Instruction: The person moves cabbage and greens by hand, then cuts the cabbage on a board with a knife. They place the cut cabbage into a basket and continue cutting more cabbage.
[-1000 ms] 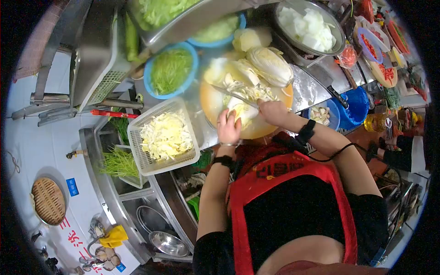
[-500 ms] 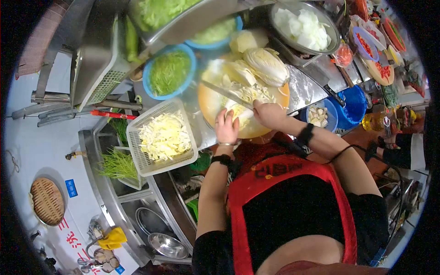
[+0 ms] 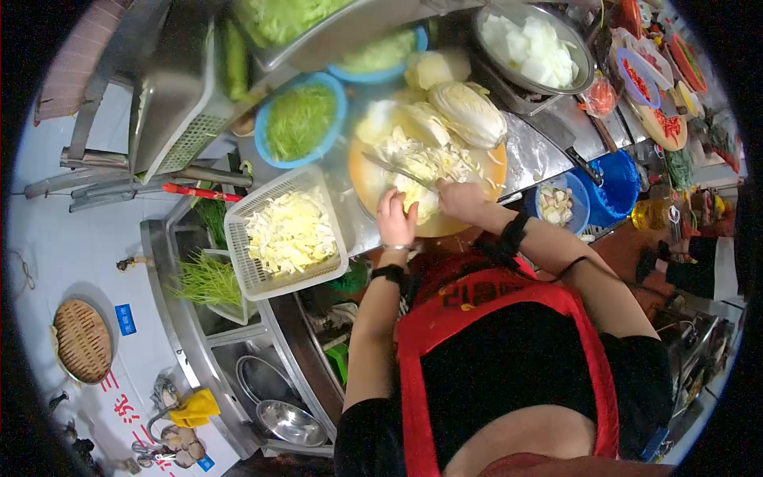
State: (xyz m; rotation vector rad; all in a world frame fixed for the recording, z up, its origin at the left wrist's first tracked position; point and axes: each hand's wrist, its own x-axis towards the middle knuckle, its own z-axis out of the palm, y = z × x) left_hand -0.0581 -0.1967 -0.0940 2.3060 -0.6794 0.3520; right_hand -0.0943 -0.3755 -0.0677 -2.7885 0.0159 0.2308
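On a round orange-rimmed cutting board [image 3: 497,171] lies shredded pale cabbage [image 3: 433,164]. My right hand [image 3: 463,201] is closed round the handle of a knife, whose blade [image 3: 397,171] reaches left across the shreds. Beside the blade, my left hand [image 3: 396,220] rests its bent fingers on a cut piece of cabbage [image 3: 417,197] at the board's near side. Cut cabbage chunks [image 3: 427,125] and a whole cabbage [image 3: 469,115] lie at the board's far side.
A white basket [image 3: 341,258] of cut cabbage stands left of the board. Behind it is a blue bowl [image 3: 340,135] of green shreds. A metal bowl [image 3: 586,67] holds white pieces at the back. A blue bucket [image 3: 616,187] and a bowl of garlic [image 3: 554,205] are to the right.
The knife blade sits lower and flatter over the cabbage, and my right hand has dipped slightly. The whole view has shifted a little to the right.
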